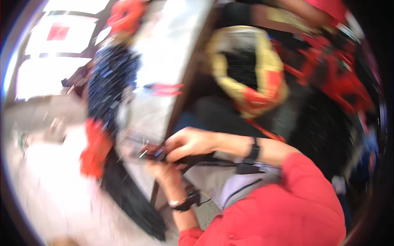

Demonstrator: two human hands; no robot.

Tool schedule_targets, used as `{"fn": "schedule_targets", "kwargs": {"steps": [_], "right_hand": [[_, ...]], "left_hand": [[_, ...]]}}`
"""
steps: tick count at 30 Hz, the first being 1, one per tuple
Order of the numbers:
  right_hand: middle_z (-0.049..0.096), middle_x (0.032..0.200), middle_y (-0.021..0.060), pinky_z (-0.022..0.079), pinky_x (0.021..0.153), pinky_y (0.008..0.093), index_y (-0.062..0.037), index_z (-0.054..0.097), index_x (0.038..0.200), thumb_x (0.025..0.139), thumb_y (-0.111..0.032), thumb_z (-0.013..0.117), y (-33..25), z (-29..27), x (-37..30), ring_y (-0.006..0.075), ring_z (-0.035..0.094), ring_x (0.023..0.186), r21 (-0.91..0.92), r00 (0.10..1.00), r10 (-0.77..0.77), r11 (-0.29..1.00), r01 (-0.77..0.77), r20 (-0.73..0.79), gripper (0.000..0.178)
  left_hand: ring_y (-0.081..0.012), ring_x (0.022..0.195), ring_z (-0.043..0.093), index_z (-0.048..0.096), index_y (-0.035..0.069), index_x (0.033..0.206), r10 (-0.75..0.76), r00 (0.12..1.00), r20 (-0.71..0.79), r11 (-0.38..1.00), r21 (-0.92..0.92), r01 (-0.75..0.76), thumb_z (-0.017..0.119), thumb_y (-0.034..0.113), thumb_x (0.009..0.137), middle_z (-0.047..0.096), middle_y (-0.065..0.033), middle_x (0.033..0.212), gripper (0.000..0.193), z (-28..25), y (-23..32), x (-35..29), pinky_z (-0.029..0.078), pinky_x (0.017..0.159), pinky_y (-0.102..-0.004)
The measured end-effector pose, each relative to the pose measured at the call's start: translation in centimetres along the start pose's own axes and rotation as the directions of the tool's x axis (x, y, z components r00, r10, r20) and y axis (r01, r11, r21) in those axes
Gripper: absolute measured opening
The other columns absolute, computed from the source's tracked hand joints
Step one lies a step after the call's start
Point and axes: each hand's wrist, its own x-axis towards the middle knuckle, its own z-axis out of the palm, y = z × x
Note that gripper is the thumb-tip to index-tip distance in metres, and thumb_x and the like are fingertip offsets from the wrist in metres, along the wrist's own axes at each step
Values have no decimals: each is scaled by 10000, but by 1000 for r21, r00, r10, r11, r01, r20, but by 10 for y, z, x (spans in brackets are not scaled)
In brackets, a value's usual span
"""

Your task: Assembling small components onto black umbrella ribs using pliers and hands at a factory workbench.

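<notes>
Both my hands meet at the edge of the pale table, around a small dark reddish-brown thing [154, 151] with a shiny bit at its far end. Motion smears it too much to tell its kind. My right hand [188, 142] is closed on it from the right, thumb and fingers pressed together. From below, my left hand [165, 171] grips the same thing, its fingers partly hidden behind it. A black strap circles each of my wrists.
The pale table [164, 45] runs away from me, with a blurred red-handled tool [164, 89] on it. Beyond its left side is a person in a dark blue patterned top [108, 78]. A yellow-and-red bag [273, 84] gapes at right, near red-and-black items [344, 86]. Another person's red sleeve [330, 8] shows at top right.
</notes>
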Motion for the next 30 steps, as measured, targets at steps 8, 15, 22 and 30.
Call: {"fn": "schedule_targets", "kwargs": {"steps": [8, 15, 22, 30], "right_hand": [[625, 707, 13, 439, 555, 222, 3, 589, 795, 828, -149, 730, 19, 39, 2, 35, 524, 637, -365, 932, -240, 922, 132, -270, 210], [585, 643, 33, 419, 509, 241, 13, 532, 759, 802, -191, 764, 26, 78, -4, 35, 483, 592, -605, 875, -378, 785, 129, -304, 312], [575, 638, 95, 437, 527, 263, 21, 514, 753, 793, -184, 769, 33, 94, -14, 85, 466, 569, -767, 862, -452, 629, 126, -229, 329], [600, 831, 122, 483, 578, 341, 7, 573, 822, 741, -120, 757, 20, 104, -17, 251, 596, 703, -944, 771, -635, 225, 240, 45, 238]], "left_hand": [[-146, 857, 644, 540, -54, 1211, 130, 950, -282, 991, 59, -119, 590, 12, 916, 672, -115, 994, 307, 5, 39, -31, 521, 756, -243], [-127, 940, 624, 528, -76, 1250, 182, 978, -100, 930, 342, -138, 658, -5, 845, 645, -89, 1083, 431, 2, 73, -56, 499, 837, -252], [-99, 897, 624, 552, -63, 1212, 91, 982, -165, 972, 229, -52, 648, -1, 862, 670, -71, 1010, 368, -7, 80, -68, 498, 803, -235], [-100, 928, 614, 547, -67, 1204, 172, 975, -142, 959, 251, -132, 590, -15, 901, 670, -81, 1028, 310, -16, 66, -70, 489, 803, -224]]}}
